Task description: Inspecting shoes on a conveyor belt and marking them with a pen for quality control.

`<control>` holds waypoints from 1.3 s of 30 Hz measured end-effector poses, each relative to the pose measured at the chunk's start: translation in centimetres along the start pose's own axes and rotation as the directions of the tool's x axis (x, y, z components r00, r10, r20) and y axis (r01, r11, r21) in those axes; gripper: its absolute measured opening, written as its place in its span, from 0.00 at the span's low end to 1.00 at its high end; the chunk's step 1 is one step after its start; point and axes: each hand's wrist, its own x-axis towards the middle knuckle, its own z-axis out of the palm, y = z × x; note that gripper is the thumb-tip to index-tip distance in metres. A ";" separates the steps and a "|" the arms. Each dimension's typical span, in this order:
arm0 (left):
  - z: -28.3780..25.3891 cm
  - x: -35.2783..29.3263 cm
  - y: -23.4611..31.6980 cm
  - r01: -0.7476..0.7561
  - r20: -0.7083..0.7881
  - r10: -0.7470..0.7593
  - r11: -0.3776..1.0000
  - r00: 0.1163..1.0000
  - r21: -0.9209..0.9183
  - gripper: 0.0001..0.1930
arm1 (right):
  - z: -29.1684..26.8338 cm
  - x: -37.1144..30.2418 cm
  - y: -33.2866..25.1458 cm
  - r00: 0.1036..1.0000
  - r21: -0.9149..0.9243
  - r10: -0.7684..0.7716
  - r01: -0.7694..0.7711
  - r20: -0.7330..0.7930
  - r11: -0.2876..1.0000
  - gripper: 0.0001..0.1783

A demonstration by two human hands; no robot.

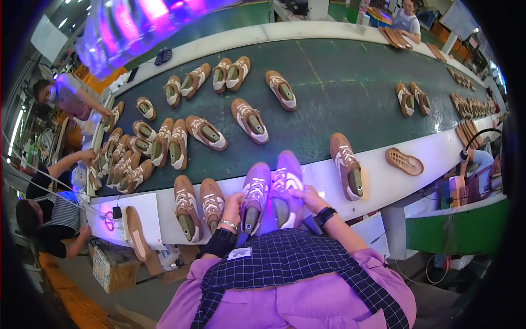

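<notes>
Two lace-up sneakers with pale side stripes are in front of me under purple light, toes pointing away. My left hand (233,209) is closed on the outer side of the left sneaker (256,188). My right hand (312,199) grips the right sneaker (288,174) near its heel. A green shoe last fills the left one; a greyish form shows in the other's opening. Close beside my left hand stand two brown sneakers (187,205) with green lasts. Farther right, a single brown sneaker (345,162) stands on the white ledge (383,178).
Many brown sneakers stand on the green conveyor belt (329,93), crowded at the left. A tan sole (404,161) lies on the right ledge and an insole-shaped piece (136,233) at the left. A glowing lamp (134,27) hangs overhead. Co-workers sit along the line.
</notes>
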 end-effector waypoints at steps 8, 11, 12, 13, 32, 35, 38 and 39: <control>0.4 -1.9 1.8 0.072 0.355 0.047 0.946 0.934 -0.316 0.16 | 3.6 0.9 -1.5 0.956 0.480 0.064 -0.201 0.286 0.854 0.26; 2.2 -3.7 2.1 0.117 0.444 0.124 0.871 0.887 -0.477 0.22 | 4.4 -0.1 -4.0 0.924 0.572 -0.023 -0.217 0.382 0.791 0.26; 2.8 -4.3 2.4 0.055 0.370 0.130 0.891 0.920 -0.451 0.22 | 4.5 -0.3 -5.2 0.897 0.584 -0.074 -0.219 0.436 0.781 0.28; 3.3 -4.8 3.0 0.022 0.401 0.188 0.885 0.896 -0.465 0.23 | 4.6 -0.6 -6.4 0.873 0.577 -0.116 -0.209 0.474 0.789 0.29; 6.7 -6.3 9.2 -0.050 0.396 0.499 0.667 0.771 -0.743 0.28 | 4.5 -5.3 -15.9 0.907 0.632 -0.421 0.331 -0.007 0.701 0.30; 6.9 -5.4 8.1 -0.093 0.325 0.473 0.668 0.819 -0.739 0.28 | 5.0 -4.8 -14.5 0.911 0.627 -0.404 0.365 -0.086 0.688 0.35; 6.6 -4.6 7.0 -0.120 0.277 0.440 0.686 0.855 -0.718 0.28 | 5.8 -4.3 -12.6 0.924 0.600 -0.327 0.377 -0.197 0.705 0.27; 6.4 -4.5 6.6 -0.116 0.239 0.383 0.706 0.892 -0.698 0.27 | 5.9 -4.2 -12.1 0.924 0.592 -0.299 0.383 -0.240 0.709 0.26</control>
